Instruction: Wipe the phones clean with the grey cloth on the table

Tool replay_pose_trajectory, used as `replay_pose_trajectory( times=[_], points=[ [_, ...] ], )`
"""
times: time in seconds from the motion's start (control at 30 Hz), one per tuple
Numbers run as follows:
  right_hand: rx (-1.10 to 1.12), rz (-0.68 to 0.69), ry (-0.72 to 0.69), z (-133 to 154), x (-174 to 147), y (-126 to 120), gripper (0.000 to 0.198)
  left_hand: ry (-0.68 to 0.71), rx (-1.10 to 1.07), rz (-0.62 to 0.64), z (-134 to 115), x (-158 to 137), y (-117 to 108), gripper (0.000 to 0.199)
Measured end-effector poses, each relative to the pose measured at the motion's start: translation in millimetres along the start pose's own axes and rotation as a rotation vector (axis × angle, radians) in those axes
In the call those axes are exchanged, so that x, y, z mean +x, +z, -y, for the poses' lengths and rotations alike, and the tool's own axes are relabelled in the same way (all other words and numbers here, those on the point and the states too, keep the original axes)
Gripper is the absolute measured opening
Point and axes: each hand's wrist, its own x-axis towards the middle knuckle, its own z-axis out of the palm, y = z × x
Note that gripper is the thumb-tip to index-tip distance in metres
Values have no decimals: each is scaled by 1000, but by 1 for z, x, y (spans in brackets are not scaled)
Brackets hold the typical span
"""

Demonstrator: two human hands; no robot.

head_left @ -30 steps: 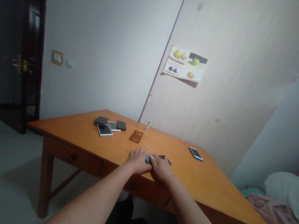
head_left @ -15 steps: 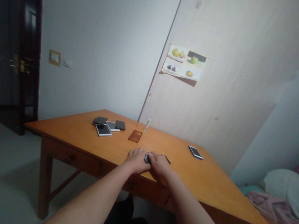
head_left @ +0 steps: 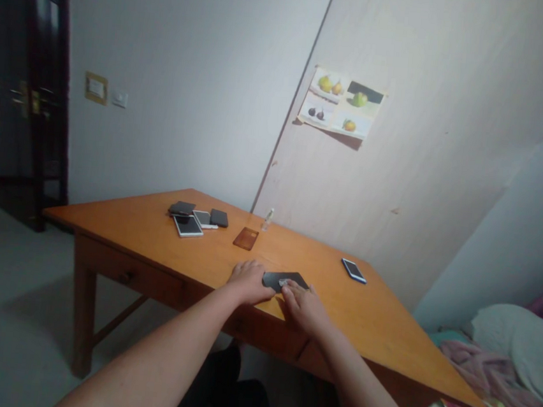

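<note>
From the head camera, both bare arms reach forward onto the wooden table (head_left: 153, 230), and everything is best placed from the dark phone (head_left: 288, 279) lying flat near the table's near edge. The left hand (head_left: 248, 280) rests palm down just left of that phone, fingers loosely spread and touching its left end; it is not closed around anything. The right hand (head_left: 304, 304) lies at the phone's near right side with its fingertips on the near edge, where a small pale object shows under them, too small to identify; whether this hand pinches it or merely presses cannot be told. The phone's long axis runs left to right between the two hands, slightly slanted, so each hand meets one end and neither is clearly nearer. Beyond the phone and to its left lies a brown case (head_left: 246, 238), farther left a cluster of phones (head_left: 194, 218); to its right, well apart, lies a blue-edged phone (head_left: 354, 270). A small bottle (head_left: 267, 218) stands behind the brown case.
</note>
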Motion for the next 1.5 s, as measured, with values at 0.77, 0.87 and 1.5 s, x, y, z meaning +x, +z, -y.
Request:
replay_pose_trajectory(
  times=[0.77, 0.87, 1.5],
  points=[
    [-28, -16, 50, -5, -5, -2, 52, -4, -2, 28, -3, -2, -9, 51],
    [-31, -11, 50, -3, 10, -3, 51, -3, -6, 33, -4, -2, -11, 51],
    [4, -31, 84, -22, -6, -4, 51, -7, -49, 48, -3, 1, -7, 56]
  ],
)
